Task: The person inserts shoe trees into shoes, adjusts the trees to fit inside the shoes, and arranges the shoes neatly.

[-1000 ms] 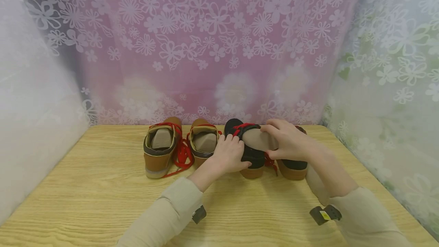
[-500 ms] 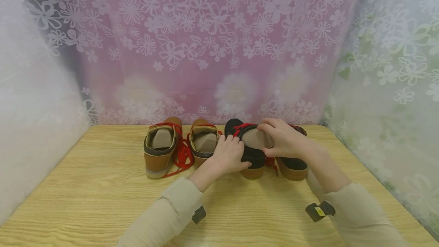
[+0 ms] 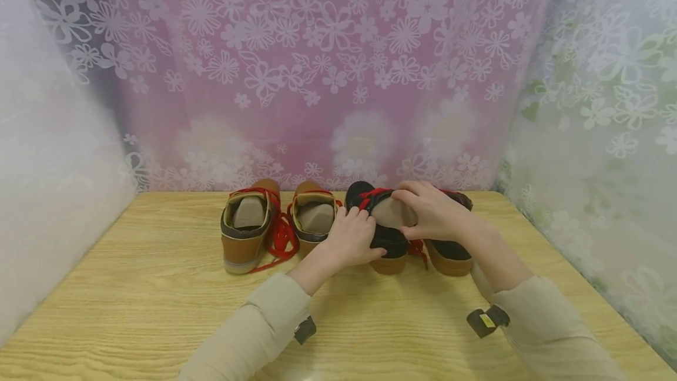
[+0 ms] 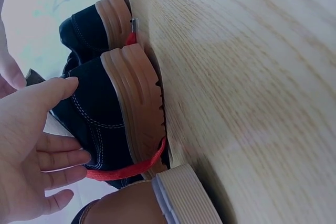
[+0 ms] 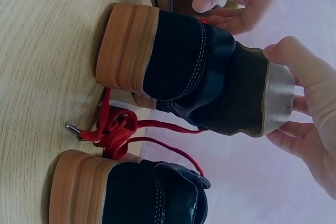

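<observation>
In the head view, a black shoe (image 3: 389,244) with red laces and a tan sole stands heel toward me. My left hand (image 3: 353,236) holds it at the left side, thumb on the heel and fingers along the upper, as the left wrist view shows on the shoe's dark side (image 4: 100,100). From its opening sticks out a greyish-beige shoe insert (image 3: 392,214), tilted to the right. My right hand (image 3: 438,211) pinches the insert's upper end (image 5: 278,98) between thumb and fingers. The insert's lower part is hidden inside the shoe.
A second black shoe (image 3: 449,258) stands close on the right, partly behind my right hand. Red laces (image 5: 118,129) lie bunched between the two. Two brown shoes (image 3: 244,249) with inserts in them stand to the left. A flowered curtain (image 3: 328,75) hangs behind the wooden table (image 3: 132,287).
My right hand has shifted slightly left with the upper end of the insert, and less of the insert shows. My left hand has stayed on the shoe.
</observation>
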`<state>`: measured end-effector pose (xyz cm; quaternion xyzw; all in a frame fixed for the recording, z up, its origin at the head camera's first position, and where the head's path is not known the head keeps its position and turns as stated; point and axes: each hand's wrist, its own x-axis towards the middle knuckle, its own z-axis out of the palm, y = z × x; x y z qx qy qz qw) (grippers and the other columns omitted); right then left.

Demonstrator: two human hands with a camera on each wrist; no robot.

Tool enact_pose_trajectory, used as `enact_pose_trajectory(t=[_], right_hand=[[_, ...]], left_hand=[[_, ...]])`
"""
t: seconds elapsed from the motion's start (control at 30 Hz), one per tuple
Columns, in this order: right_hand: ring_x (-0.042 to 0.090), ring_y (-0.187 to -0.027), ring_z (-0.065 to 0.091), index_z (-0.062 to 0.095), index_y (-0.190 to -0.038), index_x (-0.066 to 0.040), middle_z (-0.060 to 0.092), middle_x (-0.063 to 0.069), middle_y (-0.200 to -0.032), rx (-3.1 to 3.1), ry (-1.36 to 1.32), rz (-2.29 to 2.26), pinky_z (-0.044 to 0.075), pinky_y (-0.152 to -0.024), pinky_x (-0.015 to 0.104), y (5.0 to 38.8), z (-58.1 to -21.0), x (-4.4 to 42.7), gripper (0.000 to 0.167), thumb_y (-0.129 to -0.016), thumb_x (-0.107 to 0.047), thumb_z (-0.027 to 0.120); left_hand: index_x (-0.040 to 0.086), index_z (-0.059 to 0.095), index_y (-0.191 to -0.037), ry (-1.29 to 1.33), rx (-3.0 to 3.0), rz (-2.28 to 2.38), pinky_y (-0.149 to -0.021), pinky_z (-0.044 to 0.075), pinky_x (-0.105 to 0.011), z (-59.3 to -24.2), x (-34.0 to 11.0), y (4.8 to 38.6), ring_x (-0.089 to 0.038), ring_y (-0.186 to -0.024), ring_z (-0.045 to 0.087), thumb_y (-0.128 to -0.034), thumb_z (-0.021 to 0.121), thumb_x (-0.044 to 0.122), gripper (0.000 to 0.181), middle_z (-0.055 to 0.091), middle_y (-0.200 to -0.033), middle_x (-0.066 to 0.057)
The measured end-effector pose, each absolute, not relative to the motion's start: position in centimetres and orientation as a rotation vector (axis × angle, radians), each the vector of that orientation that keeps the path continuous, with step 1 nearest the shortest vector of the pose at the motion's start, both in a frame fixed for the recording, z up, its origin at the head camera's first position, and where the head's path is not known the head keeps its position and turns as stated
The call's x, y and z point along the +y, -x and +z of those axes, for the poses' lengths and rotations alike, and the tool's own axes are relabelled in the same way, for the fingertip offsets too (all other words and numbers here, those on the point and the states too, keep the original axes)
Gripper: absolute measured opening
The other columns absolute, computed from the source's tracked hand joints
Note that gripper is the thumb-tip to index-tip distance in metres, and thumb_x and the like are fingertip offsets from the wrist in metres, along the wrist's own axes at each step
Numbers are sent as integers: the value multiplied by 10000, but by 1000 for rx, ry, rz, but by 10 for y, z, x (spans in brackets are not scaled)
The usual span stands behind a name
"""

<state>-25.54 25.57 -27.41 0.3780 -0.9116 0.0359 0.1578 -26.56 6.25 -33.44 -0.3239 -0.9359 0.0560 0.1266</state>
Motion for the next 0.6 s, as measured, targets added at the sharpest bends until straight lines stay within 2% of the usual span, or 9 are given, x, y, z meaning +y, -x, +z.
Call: enact_pose_trajectory(t=[0.6], right_hand=[[349, -1048, 493, 581, -1154, 9, 517, 159, -1160, -2624, -1104, 100, 393, -903, 506, 264, -277, 249, 527, -704, -201, 755]], left_hand=[[110, 614, -1031, 966, -2717, 169, -805, 367, -393, -334, 62, 265, -221, -960, 501, -804, 552, 635, 575, 581, -1008, -33]])
